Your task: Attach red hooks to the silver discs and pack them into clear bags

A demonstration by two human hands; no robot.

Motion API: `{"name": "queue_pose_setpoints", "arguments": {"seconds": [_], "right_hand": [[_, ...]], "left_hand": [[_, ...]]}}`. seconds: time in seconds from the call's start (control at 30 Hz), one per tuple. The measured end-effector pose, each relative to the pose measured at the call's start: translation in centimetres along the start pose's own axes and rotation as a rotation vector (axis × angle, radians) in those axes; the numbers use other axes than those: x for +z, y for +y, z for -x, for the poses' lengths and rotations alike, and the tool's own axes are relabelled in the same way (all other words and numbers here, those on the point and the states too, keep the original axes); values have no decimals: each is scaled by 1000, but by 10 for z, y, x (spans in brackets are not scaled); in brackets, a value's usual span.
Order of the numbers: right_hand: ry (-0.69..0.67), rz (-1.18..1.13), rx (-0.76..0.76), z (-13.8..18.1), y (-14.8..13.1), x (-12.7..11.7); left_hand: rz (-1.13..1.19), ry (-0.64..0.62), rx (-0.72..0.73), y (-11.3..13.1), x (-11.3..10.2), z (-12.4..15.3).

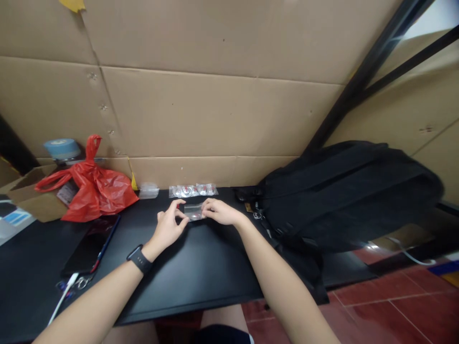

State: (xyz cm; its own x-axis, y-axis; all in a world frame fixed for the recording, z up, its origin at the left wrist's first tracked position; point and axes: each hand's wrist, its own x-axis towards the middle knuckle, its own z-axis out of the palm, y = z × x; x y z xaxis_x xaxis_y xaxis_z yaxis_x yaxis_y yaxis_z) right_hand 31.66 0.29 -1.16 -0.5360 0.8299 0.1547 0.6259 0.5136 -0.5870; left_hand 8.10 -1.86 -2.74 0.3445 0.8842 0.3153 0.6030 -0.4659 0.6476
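Observation:
A small clear plastic bag (194, 211) lies just above the black table between my two hands, with a small reddish bit showing near its lower edge. My right hand (219, 211) pinches the bag's right end between thumb and fingers. At the left end is my left hand (172, 220), its thumb and index finger curved and apart, the thumb close to the bag's lower left corner. A tiny red thing shows between those fingers, too small to name. Behind the hands, several clear packets (192, 190) with red bits inside lie in a row, beside a stack of clear bags (148, 190).
A tied red plastic bag (100, 191), a cardboard box (38, 193) and a blue-lidded container (62, 149) stand at the left. Nearer lies a phone (91, 246) with a white cable (62, 298). A black backpack (347, 196) fills the right; a cardboard wall (215, 114) rises behind.

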Motion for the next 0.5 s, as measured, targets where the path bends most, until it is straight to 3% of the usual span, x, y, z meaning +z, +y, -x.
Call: {"name": "queue_pose_setpoints", "arguments": {"seconds": [0.17, 0.33, 0.5], "right_hand": [[-30, 42, 59, 0, 0, 1], [52, 187, 187, -2, -3, 15], [181, 149, 32, -2, -12, 15]], "left_hand": [[43, -9, -76, 2, 0, 0], [-194, -47, 24, -1, 2, 5], [-316, -93, 110, -4, 3, 6]]}}
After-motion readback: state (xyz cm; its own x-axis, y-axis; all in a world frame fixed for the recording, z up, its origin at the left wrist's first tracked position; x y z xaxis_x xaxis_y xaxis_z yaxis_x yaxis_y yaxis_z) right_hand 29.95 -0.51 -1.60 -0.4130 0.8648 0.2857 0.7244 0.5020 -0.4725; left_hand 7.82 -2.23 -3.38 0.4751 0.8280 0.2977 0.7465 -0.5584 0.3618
